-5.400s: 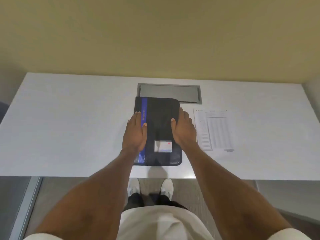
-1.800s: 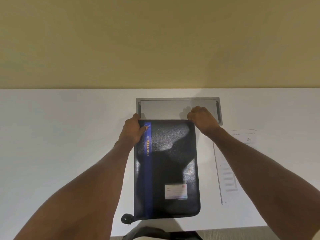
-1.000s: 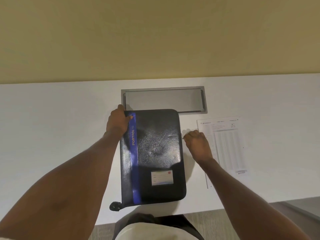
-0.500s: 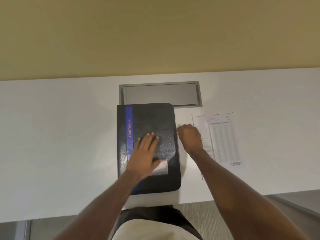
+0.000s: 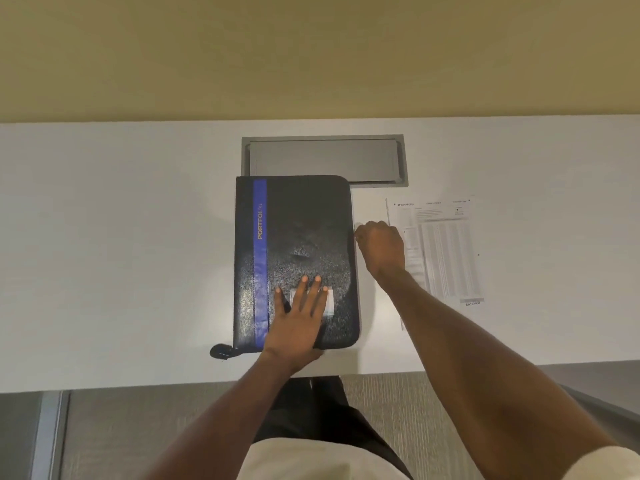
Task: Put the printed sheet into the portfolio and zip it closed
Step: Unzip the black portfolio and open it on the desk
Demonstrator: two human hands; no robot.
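Your left hand (image 5: 300,320) lies flat, fingers spread, hiding the portfolio (image 5: 304,230) label; your curled right hand (image 5: 381,249) conceals whatever it pinches beside the sheet (image 5: 446,251).

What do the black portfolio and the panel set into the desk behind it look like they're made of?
Portfolio: likely faux leather; pebbled black surface with soft sheen, plus a smooth blue stripe. Desk panel: probably brushed metal or metal-look plastic; flat, matte grey.

We can't read white printed sheet (image 5: 437,249): text too small. Left hand (image 5: 298,322) covers black portfolio's white label (image 5: 330,301).
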